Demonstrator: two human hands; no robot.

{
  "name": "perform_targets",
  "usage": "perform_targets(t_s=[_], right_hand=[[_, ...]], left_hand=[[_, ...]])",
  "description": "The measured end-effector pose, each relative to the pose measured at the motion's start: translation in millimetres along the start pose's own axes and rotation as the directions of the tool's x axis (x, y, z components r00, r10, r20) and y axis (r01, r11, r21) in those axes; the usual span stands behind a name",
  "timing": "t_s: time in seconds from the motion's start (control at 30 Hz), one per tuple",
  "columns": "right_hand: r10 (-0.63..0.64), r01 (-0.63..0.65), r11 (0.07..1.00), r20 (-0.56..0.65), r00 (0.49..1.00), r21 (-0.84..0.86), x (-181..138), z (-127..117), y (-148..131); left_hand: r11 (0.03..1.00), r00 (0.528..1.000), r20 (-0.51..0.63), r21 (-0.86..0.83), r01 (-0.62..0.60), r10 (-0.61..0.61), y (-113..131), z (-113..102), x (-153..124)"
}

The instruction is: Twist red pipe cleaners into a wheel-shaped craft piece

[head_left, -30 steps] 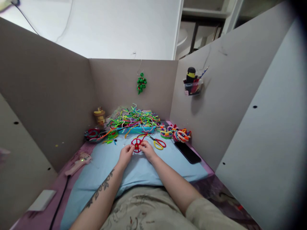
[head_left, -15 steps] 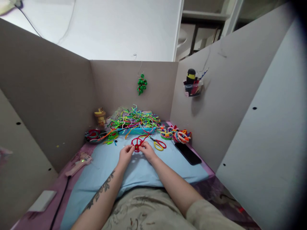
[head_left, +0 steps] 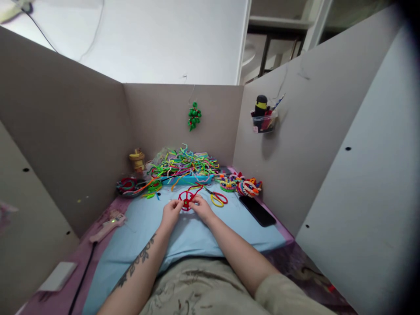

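A red wheel of pipe cleaners (head_left: 186, 195), with spokes and a small green spot at its centre, is held between both hands just above the blue cloth (head_left: 147, 238). My left hand (head_left: 172, 211) pinches its left side, fingers closed. On the right side, my right hand (head_left: 201, 208) grips it with closed fingertips. A loose red end sticks up past the right hand. Scissors (head_left: 218, 199) with one red and one yellow handle lie just right of that hand.
Behind my hands a blue tray (head_left: 187, 180) holds a heap of coloured pipe cleaners (head_left: 187, 162). Fuzzy woven pieces (head_left: 247, 187) and a black phone (head_left: 257, 211) lie at right. A glue gun (head_left: 108, 227) and a bowl (head_left: 129, 187) stand at left. Grey panels (head_left: 183, 92) enclose the table.
The red wheel has tilted and shifted very slightly to the left between my fingers. Both hands keep their grip, and everything else stays in place.
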State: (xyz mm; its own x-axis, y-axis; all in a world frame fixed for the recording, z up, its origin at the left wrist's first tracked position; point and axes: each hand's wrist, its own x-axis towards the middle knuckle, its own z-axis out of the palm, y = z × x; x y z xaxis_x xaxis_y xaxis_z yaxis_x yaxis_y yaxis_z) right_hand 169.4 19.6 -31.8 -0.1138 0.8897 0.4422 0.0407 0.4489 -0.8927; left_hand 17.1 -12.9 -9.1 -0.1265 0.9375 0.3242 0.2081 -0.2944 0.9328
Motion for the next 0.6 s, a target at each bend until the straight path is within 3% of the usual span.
perform_targets(t_s=[0.2, 0.37, 0.43, 0.6], right_hand=[[0.030, -0.029, 1.000, -0.065, 0.997, 0.012, 1.5, 1.5, -1.4], [0.016, -0.020, 1.000, -0.170, 0.985, -0.016, 4.2, -1.6, -2.1], [0.020, -0.022, 1.000, -0.192, 0.981, -0.011, 4.6, -3.5, -2.4], [0.100, -0.082, 0.989, -0.145, 0.984, 0.123, 3.1, -3.2, -2.1]], left_hand=[[1.000, 1.000, -0.008, -0.009, 0.025, -0.026, 1.6, 4.7, -0.5], [0.987, 0.986, -0.115, 0.116, -0.108, 0.122, 1.5, 6.2, -4.7], [0.987, 0.989, -0.082, 0.116, -0.110, 0.119, 1.6, 6.6, -6.3], [0.993, 0.998, 0.066, -0.115, 0.006, 0.001, 6.6, 8.9, -8.7]])
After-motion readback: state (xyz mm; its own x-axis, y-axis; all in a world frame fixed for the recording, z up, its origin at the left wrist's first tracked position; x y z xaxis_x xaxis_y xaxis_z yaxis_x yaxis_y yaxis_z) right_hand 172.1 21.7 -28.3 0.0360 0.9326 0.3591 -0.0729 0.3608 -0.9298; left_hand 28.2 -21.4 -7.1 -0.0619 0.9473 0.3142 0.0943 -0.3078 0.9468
